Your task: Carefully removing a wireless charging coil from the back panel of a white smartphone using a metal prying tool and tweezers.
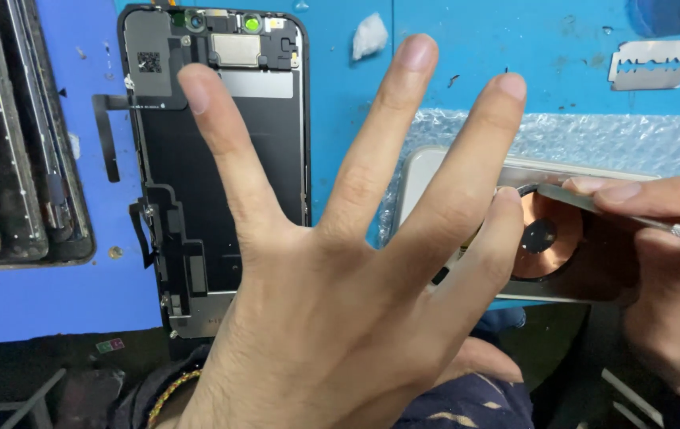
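Here the left hand (332,294) is raised in front of the camera with its back to the lens, all fingers spread wide and holding nothing; a braided yellow and red cord (171,391) circles its wrist. Behind its fingers, on the blue work mat (38,302), lies a detached black phone screen panel (221,159), inner side up, with a silver metal shield near its top and thin black flex strips at its left edge. To the right, the right hand (666,270) pinches a thin flat metal prying tool (594,202) between thumb and fingers, closed firmly on it, with the blade's tip resting at the upper edge of a round copper-coloured coil (550,238). That coil sits inside an opened pale silver phone housing (435,171), which lies on a sheet of clear bubble wrap (594,139). A bare razor blade (651,63) lies on the mat near the top right corner, well apart from both hands. A small white wad (369,36) rests near the top centre. Dark, grimy phone frames (14,151) are stacked at the left edge.
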